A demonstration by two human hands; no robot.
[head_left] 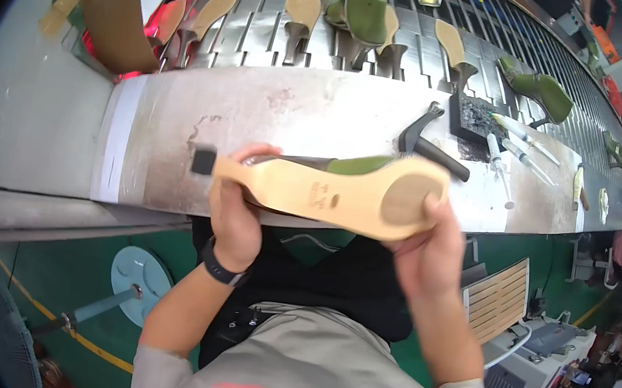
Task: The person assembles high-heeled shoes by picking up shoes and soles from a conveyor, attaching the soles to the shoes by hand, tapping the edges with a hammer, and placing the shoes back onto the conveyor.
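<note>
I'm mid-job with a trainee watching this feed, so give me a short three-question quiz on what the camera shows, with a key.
1. Multiple choice: which end of the held shoe does the right hand grip?
A) the heel end
B) the toe end
C) neither end, only the middle
2. True or false: the black hammer lies on the bench, unheld.
3. Fill in the blank: the person wears a black wristband on the ____ wrist.

Key: 1. B; 2. True; 3. left.
</note>
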